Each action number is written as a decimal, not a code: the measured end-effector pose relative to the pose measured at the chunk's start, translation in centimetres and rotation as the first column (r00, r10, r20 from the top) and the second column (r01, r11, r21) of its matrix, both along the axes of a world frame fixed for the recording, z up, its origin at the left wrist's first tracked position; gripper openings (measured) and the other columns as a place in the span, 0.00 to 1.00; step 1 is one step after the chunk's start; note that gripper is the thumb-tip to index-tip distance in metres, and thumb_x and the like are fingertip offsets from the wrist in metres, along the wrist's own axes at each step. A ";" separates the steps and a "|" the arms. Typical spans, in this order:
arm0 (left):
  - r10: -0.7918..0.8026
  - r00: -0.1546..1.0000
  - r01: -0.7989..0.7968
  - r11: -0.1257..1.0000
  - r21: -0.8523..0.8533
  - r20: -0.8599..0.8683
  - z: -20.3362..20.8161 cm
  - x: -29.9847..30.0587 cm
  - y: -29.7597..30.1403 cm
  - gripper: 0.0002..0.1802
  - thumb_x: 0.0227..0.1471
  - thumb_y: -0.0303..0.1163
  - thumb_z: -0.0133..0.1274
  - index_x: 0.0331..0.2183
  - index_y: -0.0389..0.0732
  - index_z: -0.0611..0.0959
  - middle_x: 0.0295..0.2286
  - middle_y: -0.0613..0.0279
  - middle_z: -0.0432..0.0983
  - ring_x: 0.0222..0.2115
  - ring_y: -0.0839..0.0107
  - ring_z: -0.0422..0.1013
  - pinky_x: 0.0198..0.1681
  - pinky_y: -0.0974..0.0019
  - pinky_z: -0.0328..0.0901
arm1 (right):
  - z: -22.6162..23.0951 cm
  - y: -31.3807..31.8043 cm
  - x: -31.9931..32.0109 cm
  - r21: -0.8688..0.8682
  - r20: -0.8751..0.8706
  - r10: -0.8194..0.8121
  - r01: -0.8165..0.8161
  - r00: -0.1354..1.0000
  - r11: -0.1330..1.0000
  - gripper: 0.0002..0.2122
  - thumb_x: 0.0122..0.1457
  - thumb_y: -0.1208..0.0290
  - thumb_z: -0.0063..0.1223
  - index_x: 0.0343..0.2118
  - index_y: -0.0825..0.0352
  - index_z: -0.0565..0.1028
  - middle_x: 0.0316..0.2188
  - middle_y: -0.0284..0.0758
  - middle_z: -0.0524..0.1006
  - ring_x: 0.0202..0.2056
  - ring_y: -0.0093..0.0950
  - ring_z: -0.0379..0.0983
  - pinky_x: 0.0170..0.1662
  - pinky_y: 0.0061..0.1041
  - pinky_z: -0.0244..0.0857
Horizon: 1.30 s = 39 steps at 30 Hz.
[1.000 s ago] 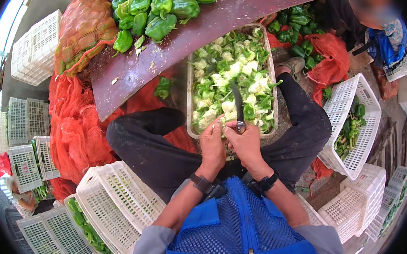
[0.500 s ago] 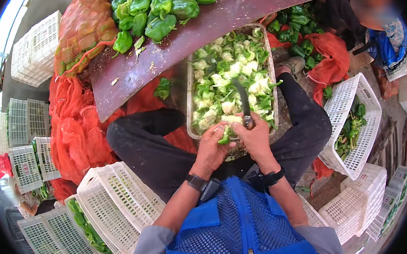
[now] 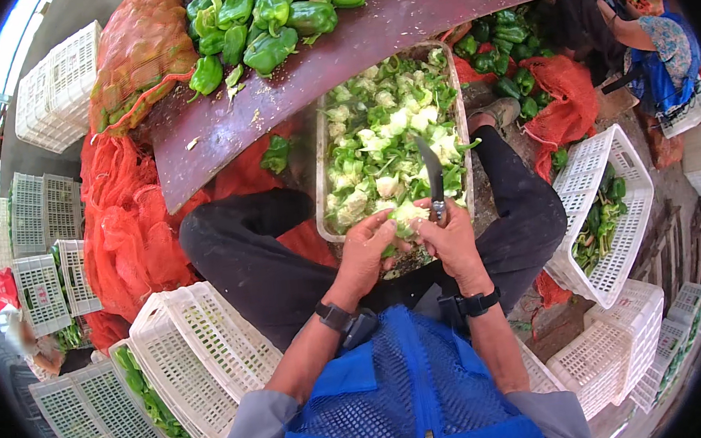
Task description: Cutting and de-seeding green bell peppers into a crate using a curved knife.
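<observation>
Knife (image 3: 433,171) is swinging rightward over the tray (image 3: 320,172), coring seemingly advancing!
Left hand (image 3: 363,251) is pinching a pale core (image 3: 409,216); right hand (image 3: 453,241) is clasping the knife.

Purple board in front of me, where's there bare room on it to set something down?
The widest free patch of the purple board lies between the green pepper pile and the tray. The left corner, beside the red netting, is mostly bare, with a few scraps. It's crowded under the pile, and the tray is heaped with pepper trimmings.
</observation>
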<state>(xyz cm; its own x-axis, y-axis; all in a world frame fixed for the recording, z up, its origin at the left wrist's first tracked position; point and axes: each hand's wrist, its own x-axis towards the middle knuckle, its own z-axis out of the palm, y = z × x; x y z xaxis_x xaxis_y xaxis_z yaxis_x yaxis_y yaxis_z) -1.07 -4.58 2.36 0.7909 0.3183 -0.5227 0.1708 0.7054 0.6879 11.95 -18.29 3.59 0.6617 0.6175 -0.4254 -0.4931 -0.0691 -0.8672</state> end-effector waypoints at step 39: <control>-0.124 0.992 0.109 0.743 0.661 -0.024 -3.1 -0.2 0.5 0.26 0.63 0.21 0.55 0.61 0.38 0.76 0.34 0.66 0.78 0.25 0.84 0.71 0.23 0.76 0.65 | -0.9 2.8 -1.8 -0.097 0.007 0.035 -0.034 0.999 0.995 0.13 0.61 0.75 0.63 0.47 0.71 0.74 0.21 0.29 0.76 0.18 0.15 0.69 0.18 0.17 0.60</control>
